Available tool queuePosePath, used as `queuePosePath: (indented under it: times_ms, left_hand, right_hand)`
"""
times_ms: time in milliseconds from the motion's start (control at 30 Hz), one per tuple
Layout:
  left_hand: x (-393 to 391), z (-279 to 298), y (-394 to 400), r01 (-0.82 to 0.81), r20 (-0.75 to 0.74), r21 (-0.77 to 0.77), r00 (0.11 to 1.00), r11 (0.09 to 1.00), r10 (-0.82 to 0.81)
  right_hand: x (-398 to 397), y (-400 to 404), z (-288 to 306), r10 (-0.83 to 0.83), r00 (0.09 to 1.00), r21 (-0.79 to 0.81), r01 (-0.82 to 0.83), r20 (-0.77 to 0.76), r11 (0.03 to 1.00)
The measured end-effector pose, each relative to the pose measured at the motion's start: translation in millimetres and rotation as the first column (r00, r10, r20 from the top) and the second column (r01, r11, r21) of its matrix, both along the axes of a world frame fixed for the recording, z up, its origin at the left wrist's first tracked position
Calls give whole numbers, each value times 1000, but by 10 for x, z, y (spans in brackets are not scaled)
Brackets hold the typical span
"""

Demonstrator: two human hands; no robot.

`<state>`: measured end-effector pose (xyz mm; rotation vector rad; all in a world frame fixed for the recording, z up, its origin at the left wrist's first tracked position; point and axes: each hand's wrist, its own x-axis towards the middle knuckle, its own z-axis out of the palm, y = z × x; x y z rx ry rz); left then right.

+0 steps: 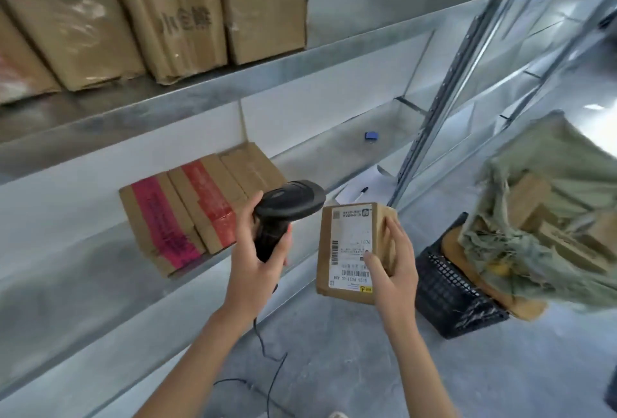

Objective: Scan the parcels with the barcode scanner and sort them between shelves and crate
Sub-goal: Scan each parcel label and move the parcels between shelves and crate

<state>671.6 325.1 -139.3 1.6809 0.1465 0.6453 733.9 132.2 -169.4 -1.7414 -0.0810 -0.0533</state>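
While the left hand [257, 260] wraps its fingers around the grip of the black barcode scanner [283, 214], the scanner's head points right toward the parcel [354, 250], near it but not touching. A thin black cable [270, 361] hangs from the scanner's base down to the floor. Behind the scanner, on the lower metal shelf [83, 284], lie three flat cardboard boxes [200, 207] side by side, two of them banded with pink and red tape. On the upper shelf [367, 20] stand larger brown cartons [160, 13]. Further right, the right hand [390, 270] holds the small brown parcel in the air, thumb pressed on its white label and fingers curled round its far side. Beyond it a small blue object [370, 136] sits on the lower shelf. At the right, a black mesh crate [447, 297] stands on the floor, beside a green sack [551, 217] holding more boxes.
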Motion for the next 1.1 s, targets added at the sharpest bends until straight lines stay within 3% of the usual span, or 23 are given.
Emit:
queuePosePath:
  times_ms: [200, 400, 733, 867, 1100]
  left_hand:
    - [988, 98, -938, 156, 11, 12, 988, 988, -156]
    - [1945, 491, -1518, 240, 111, 61, 963, 969, -246]
    - [2939, 141, -2209, 494, 3, 209, 863, 844, -506]
    - [3362, 75, -2341, 547, -52, 201, 834, 813, -549]
    - [3981, -83, -2617, 597, -113, 105, 802, 795, -587]
  right_hand:
    - [378, -1225, 42, -240, 970, -41, 241, 21, 970]
    - [618, -2039, 116, -467, 881, -16, 470, 71, 883]
    - [1270, -2436, -191, -686, 726, -51, 684, -38, 727]
    - [1619, -2519, -233, -749, 657, -52, 747, -91, 662]
    - [2156, -2571, -500, -768, 614, -63, 772, -185, 632]
